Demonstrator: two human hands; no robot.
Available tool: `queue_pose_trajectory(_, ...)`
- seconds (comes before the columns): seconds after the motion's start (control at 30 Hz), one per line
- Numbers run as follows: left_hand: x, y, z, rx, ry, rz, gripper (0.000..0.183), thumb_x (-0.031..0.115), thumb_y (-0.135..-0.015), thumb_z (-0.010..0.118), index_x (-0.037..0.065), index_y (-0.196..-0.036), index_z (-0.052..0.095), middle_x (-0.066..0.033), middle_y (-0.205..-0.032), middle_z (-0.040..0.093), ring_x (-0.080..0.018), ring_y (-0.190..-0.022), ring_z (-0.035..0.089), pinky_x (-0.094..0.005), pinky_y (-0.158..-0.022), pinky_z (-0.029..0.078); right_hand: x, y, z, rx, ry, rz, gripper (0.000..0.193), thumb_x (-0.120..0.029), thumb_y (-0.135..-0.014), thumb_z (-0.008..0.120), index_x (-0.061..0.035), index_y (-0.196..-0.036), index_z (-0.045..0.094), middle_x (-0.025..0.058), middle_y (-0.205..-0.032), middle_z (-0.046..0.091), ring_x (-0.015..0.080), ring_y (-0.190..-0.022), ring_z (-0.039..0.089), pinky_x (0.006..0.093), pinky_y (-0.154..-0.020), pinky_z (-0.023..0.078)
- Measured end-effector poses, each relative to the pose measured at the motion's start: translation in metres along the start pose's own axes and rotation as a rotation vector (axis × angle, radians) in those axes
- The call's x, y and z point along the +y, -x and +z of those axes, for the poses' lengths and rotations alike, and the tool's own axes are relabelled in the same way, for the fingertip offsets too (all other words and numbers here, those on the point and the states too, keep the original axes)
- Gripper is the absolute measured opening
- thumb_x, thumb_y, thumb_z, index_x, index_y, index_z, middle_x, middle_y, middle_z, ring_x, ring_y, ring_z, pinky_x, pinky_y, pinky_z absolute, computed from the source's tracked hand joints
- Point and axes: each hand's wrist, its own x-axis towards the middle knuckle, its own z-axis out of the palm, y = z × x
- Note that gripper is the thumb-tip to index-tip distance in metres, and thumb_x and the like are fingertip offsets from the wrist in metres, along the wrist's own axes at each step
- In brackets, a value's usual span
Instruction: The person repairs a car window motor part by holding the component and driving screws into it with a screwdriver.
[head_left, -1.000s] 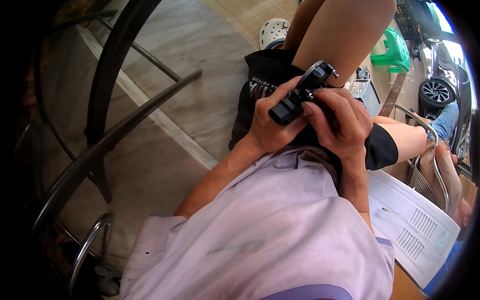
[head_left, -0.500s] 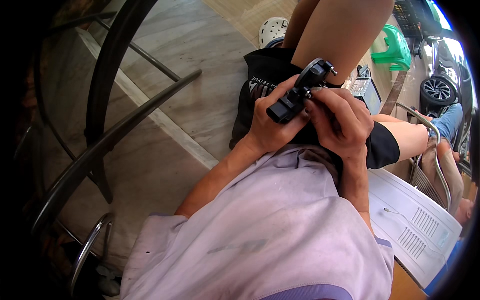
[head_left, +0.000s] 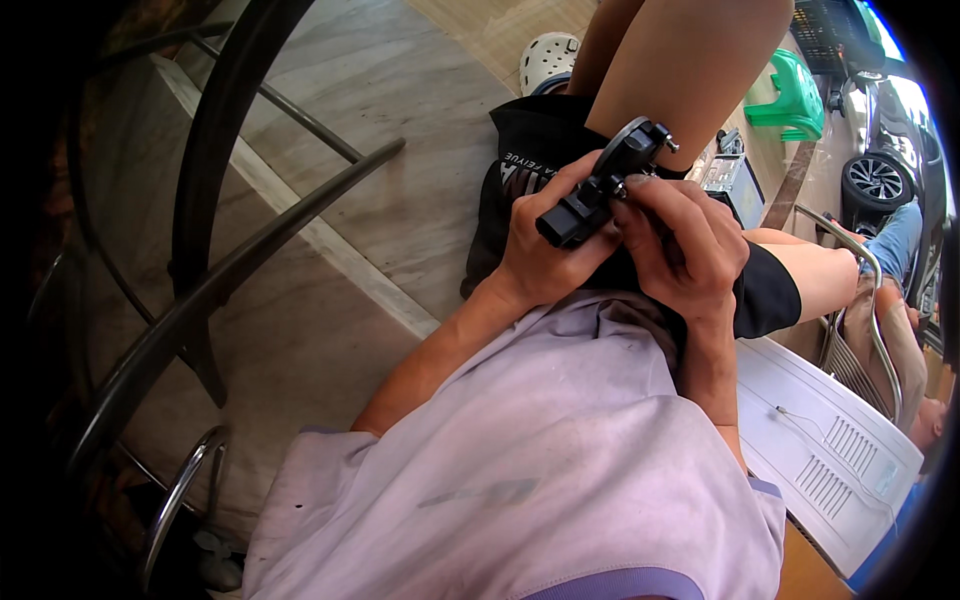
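Above my lap, my left hand [head_left: 550,235] is closed around a black plastic mount [head_left: 595,200]. It has a round disc at its far end, a blocky near end and small shiny metal screws sticking out at the side. My right hand [head_left: 690,240] is beside it, with thumb and bent forefinger pinched against a small metal screw on the mount's right side. Those fingertips partly cover the screw, and my left fingers hide the mount's underside.
Dark curved metal chair bars [head_left: 240,250] cross the left over marbled floor tiles [head_left: 400,90]. At right are a white vented panel [head_left: 800,440], a metal-framed chair with another person [head_left: 885,330], a green plastic stool [head_left: 790,100] and a parked car [head_left: 885,180].
Barely anything differs. The whole view has shifted by a few pixels, and both hands keep the same grip on the mount.
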Motion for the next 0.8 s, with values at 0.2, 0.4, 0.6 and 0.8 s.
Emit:
queue_pose_trajectory(0.2, -0.0016, 0.0002, 0.0011, 0.005, 0.012, 0.01, 0.06, 0.004, -0.079, 0.075, -0.003, -0.136, 0.056, -0.0159, -0.095, 0.074, -0.0192, -0.084, 0.074, -0.0317, -0.077, 0.057, -0.0019, -0.001, -0.0026, -0.027, -0.008, 0.06, 0.024, -0.002, -0.077, 0.083, -0.0006, -0.098, 0.071, 0.011, -0.078, 0.069, 0.0228, -0.06, 0.066, 0.0309, -0.051, 0.049)
queue_pose_trajectory(0.4, -0.002, 0.0001, -0.0002, -0.006, -0.011, 0.004, 0.06, 0.005, -0.079, 0.076, -0.003, -0.135, 0.056, -0.0164, -0.094, 0.074, -0.0217, -0.085, 0.075, -0.0323, -0.076, 0.058, -0.0004, 0.0007, -0.0011, 0.001, 0.016, 0.015, 0.024, -0.003, -0.077, 0.083, -0.0006, -0.097, 0.071, 0.0114, -0.079, 0.069, 0.0234, -0.061, 0.066, 0.0312, -0.052, 0.05)
queue_pose_trajectory(0.6, -0.0023, 0.0003, 0.002, 0.006, -0.001, 0.001, 0.061, 0.006, -0.079, 0.077, -0.003, -0.135, 0.056, -0.0163, -0.095, 0.074, -0.0226, -0.085, 0.075, -0.0328, -0.077, 0.058, -0.0068, -0.0009, -0.0028, -0.004, -0.031, 0.143, 0.022, -0.003, -0.077, 0.083, -0.0008, -0.096, 0.071, 0.0116, -0.079, 0.069, 0.0234, -0.061, 0.066, 0.0313, -0.052, 0.05)
queue_pose_trajectory(0.8, -0.0033, 0.001, 0.0007, -0.012, -0.031, 0.001, 0.062, 0.006, -0.079, 0.076, -0.002, -0.137, 0.056, -0.0156, -0.097, 0.074, -0.0221, -0.085, 0.075, -0.0327, -0.077, 0.058, -0.0026, 0.0008, -0.0026, -0.018, 0.001, 0.069, 0.022, -0.002, -0.077, 0.083, 0.0, -0.095, 0.071, 0.012, -0.079, 0.069, 0.0241, -0.061, 0.066, 0.0312, -0.053, 0.051)
